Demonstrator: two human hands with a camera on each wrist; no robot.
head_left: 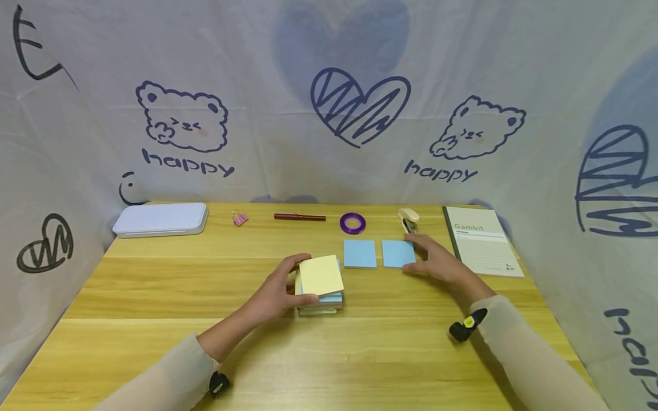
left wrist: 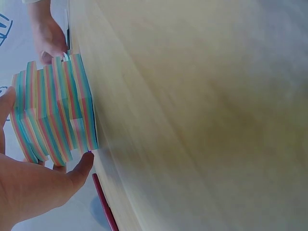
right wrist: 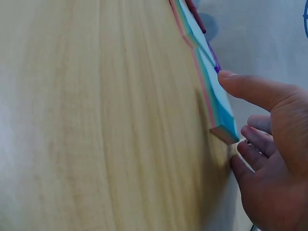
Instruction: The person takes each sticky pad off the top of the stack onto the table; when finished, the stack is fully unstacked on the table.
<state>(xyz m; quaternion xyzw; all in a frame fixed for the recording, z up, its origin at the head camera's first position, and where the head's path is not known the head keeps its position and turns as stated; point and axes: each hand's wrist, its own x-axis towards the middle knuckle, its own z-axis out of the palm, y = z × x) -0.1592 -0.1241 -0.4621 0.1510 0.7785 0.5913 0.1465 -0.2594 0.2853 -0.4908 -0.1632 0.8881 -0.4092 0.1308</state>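
My left hand holds a tall stack of sticky note pads from its left side, thumb at the near edge and fingers at the far edge. The stack's top is yellow, and its uneven sides show bands of several colours in the left wrist view. To the right, two blue-topped sticky note pads lie side by side with a small gap. Around the right-hand pad is my right hand, thumb and fingers spread; in the right wrist view the fingers are loosely bent beside the pad's end.
Along the back of the wooden table lie a white case, a pink binder clip, a dark red pen, a purple tape roll and a cream stapler. A notebook lies right of my right hand.
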